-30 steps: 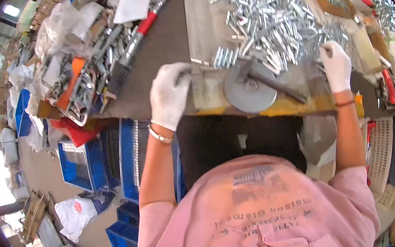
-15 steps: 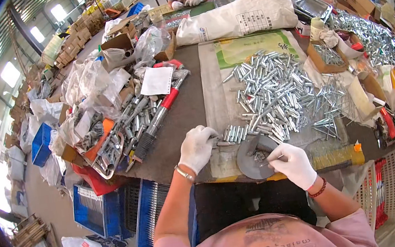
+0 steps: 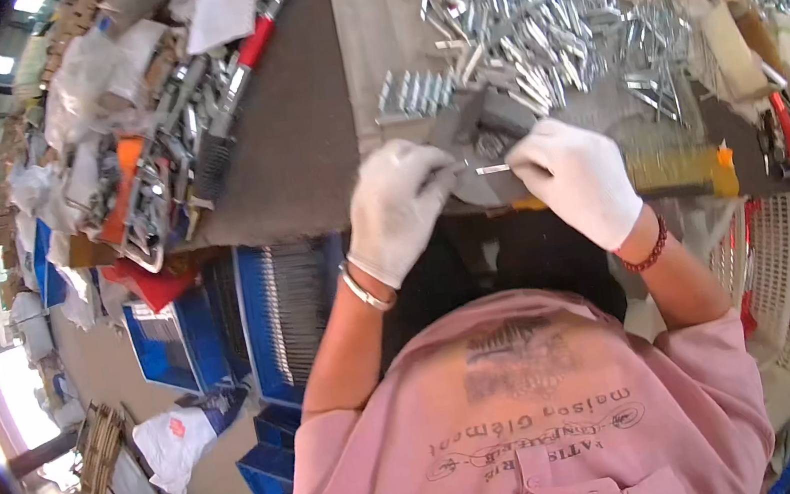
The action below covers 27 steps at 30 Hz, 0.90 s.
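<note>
My right hand (image 3: pixel 579 179), in a white glove, pinches a short slim silvery metal pin (image 3: pixel 492 170) that points left. Facing it, my left hand (image 3: pixel 402 208), also gloved, has thumb and fingertips pressed together close to the pin's other end; what they hold, if anything, is hidden. Beneath both hands lies a grey round dish (image 3: pixel 480 190) with small metal bits in it. Just beyond the dish several short metal sleeves (image 3: pixel 418 93) lie side by side in a row. Farther off spreads a large heap of silvery metal tube-like parts (image 3: pixel 524 16).
Thin metal rods or nails (image 3: pixel 656 59) lie right of the heap. At left, metal tools, plastic bags and a white paper (image 3: pixel 221 15) crowd the table. Blue crates (image 3: pixel 298 311) stand below the table edge, and a white basket (image 3: pixel 771 265) is at right.
My view has tilted down toward my body. The right hand has lifted a pin out of the dish, and the left hand has come from the sleeve row to meet it.
</note>
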### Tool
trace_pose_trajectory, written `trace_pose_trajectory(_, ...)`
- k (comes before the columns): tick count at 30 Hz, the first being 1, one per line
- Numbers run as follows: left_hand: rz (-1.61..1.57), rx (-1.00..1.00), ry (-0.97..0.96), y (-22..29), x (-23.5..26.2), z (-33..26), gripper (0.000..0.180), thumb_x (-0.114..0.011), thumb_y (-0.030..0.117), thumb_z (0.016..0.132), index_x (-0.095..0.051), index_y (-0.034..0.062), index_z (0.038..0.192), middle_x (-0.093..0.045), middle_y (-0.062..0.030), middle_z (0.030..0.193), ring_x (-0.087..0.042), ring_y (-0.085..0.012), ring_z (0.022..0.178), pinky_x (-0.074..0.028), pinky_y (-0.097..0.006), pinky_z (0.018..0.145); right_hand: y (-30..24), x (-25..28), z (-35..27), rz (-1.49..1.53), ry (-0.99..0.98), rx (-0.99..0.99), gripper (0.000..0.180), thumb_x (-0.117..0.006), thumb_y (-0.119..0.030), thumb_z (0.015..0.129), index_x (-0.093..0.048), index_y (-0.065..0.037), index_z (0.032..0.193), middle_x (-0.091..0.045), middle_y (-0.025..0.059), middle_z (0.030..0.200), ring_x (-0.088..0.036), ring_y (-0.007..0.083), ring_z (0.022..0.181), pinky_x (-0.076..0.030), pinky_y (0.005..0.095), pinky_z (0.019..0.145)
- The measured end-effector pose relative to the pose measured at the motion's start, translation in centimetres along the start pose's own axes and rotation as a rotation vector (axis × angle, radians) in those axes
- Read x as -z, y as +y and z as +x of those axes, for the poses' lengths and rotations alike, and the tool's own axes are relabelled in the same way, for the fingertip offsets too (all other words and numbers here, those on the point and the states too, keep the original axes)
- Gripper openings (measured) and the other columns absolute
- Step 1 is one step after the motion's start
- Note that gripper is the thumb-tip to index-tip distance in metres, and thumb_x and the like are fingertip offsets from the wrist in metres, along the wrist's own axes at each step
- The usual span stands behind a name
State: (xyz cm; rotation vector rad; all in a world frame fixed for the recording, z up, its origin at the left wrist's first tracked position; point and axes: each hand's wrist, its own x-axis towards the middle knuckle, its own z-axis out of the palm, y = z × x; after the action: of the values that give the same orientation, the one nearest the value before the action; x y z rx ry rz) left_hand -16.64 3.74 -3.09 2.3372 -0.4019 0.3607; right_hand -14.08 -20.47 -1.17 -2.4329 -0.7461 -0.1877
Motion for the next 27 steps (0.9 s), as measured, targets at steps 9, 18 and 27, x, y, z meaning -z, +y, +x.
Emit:
trace_pose_trajectory(9,-0.071,0.063,0.022,-0.7,-1.7,-1.3,0.016,-0.084,0.010,0.077,-0.079,0.0088,0.091,-0.067,-0.0090,0.085,-0.066,-0.0316,0.084,-0.052,-0.043,0.076,0.2,-0.9,-0.1,-0.203,0.013,0.143,0.008,-0.077,-0.009,0.080,-0.070,-0.012,0.082,-0.061,0.0036,0.083,-0.064,0.0266,0.083,-0.054,0.0400,0.076)
trace_pose_trajectory(18,-0.104,0.023,0.034,-1.0,-1.8,-1.5,0.017,-0.085,0.009,0.076,-0.079,0.0096,0.092,-0.067,-0.0092,0.085,-0.066,-0.0306,0.084,-0.052,-0.042,0.075,1.0,-1.0,-0.2,-0.202,-0.034,0.211,0.005,-0.075,-0.011,0.082,-0.072,-0.013,0.084,-0.061,0.0030,0.085,-0.064,0.0248,0.084,-0.054,0.0389,0.075)
trace_pose_trajectory(27,-0.100,-0.002,0.073,-1.4,-2.1,-1.3,0.016,-0.084,0.009,0.076,-0.080,0.0104,0.091,-0.067,-0.0099,0.085,-0.066,-0.0309,0.081,-0.052,-0.041,0.073,1.1,-0.8,0.5,-0.186,-0.085,0.296,0.007,-0.072,-0.010,0.083,-0.074,-0.013,0.090,-0.059,0.0029,0.086,-0.064,0.0244,0.085,-0.053,0.0387,0.076)
